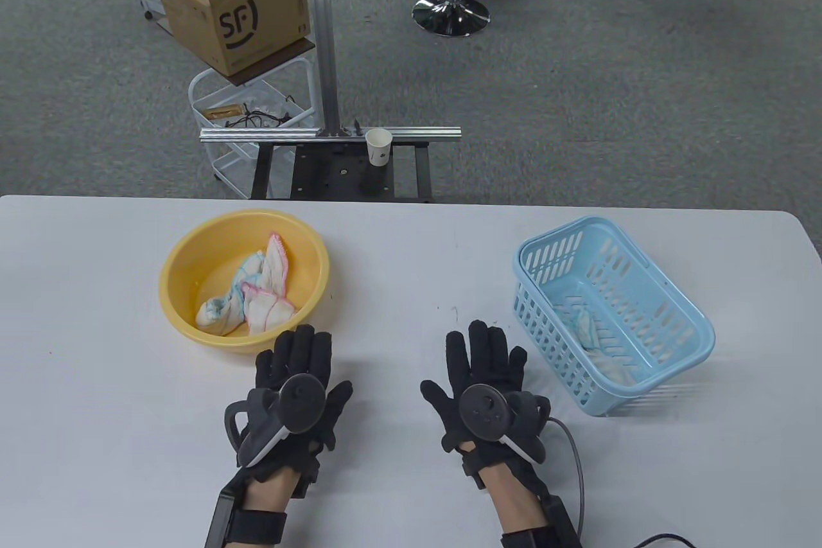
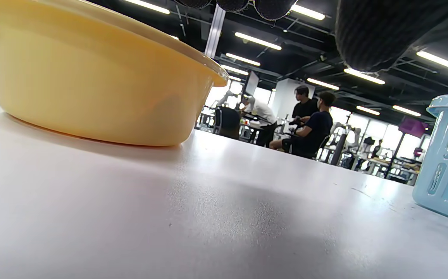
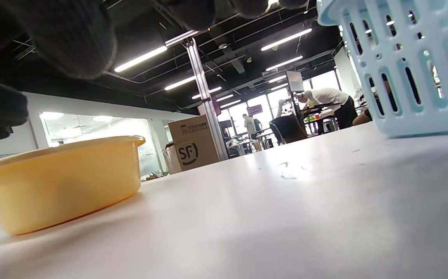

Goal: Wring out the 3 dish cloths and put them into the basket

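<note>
A yellow basin (image 1: 186, 265) on the table's left holds crumpled white dish cloths (image 1: 257, 297) with pink and blue edging. On the right stands a light blue basket (image 1: 681, 317) with one white cloth (image 1: 594, 333) lying inside. My left hand (image 1: 298, 358) lies flat on the table just in front of the basin, fingers straight, holding nothing. My right hand (image 1: 485, 352) lies flat beside the basket's left wall, fingers spread and empty. The left wrist view has the basin (image 2: 92, 89) close by and the basket (image 2: 447, 155) at its right edge. Both the basin (image 3: 57, 178) and the basket (image 3: 402, 66) appear in the right wrist view.
The white table (image 1: 411, 265) ends at a far edge with a metal frame and a paper cup (image 1: 379, 146) behind it. A cardboard box (image 1: 244, 2) sits on a white cart further back. People work at desks (image 2: 305, 120) in the distance.
</note>
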The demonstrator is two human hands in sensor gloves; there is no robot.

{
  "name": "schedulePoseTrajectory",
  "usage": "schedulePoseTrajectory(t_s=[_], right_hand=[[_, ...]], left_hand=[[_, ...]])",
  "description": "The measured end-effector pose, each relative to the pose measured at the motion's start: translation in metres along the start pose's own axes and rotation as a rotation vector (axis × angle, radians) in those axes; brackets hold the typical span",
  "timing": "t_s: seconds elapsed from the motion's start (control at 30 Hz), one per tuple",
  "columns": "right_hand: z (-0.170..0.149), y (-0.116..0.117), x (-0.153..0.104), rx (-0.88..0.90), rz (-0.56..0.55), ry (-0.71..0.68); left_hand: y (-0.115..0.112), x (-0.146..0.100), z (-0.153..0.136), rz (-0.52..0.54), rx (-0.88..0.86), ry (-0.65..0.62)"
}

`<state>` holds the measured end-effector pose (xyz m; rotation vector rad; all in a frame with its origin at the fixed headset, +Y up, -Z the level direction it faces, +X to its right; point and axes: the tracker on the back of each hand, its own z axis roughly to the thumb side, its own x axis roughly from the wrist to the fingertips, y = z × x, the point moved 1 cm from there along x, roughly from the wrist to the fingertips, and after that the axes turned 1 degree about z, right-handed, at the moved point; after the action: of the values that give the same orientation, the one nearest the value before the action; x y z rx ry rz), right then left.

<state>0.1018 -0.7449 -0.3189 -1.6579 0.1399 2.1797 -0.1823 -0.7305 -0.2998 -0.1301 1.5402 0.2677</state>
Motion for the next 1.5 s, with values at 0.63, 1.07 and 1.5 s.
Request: schedulePoseTrajectory(t_s=[0.63, 1.07, 1.5], right_hand=[[0.002, 0.001, -0.004, 0.030, 0.000, -0.008], [0.000, 0.001, -0.006, 0.014, 0.019, 0.004], [0.000, 0.001, -0.005, 0.009, 0.042, -0.002]], left_hand=[[0.066, 0.055, -0.050, -0.094, -0.012, 0.199], [0.088, 0.114, -0.122, -0.281, 0.191, 0.381], [0.045, 0.160, -0.129, -0.570, 0.435, 0.394]])
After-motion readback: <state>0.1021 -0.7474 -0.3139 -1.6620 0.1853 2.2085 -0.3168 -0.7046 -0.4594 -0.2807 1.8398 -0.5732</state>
